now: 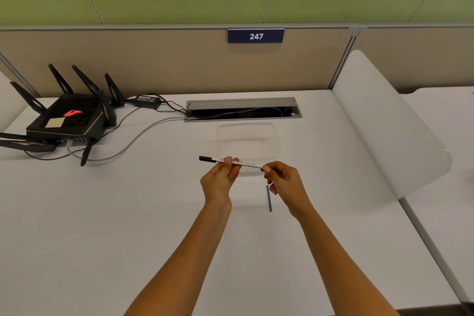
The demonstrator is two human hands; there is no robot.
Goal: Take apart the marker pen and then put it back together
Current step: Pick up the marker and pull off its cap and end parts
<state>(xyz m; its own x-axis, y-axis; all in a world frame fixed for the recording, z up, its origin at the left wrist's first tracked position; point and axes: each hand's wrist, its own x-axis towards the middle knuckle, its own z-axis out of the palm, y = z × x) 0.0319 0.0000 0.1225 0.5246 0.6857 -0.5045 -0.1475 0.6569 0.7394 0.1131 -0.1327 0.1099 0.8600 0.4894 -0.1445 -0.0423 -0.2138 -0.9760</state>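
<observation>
A black router (69,120) is sitting far off to the left of the left grip, well apart from the work and playing no part in it.

The left hand (219,182) is pinching the marker pen (230,161) between thumb and fingertips, its grip clenched on the white barrel not far from the black cap (205,159), which is sticking out to the left of that grip. The pen is being held above the worktop (128,213), nearly level, running rightward from the left grip to the right one.

The right hand (284,182) is closing its grip on the barrel's far end, fingertips wrapped around whatever sits there; the end piece itself is hidden by the fingers. Just below this grip, a thin dark blue rod (269,198) is lying on the worktop, likely the ink core already drawn out.

Judging by that, the taking-apart looks mostly done, though the cap is on. The next move probably calls for freeing the right grip, picking up the rod, and lining it up squarely with the barrel's open end.

Beyond both grips, a clear tray (247,141) is resting on the worktop.
</observation>
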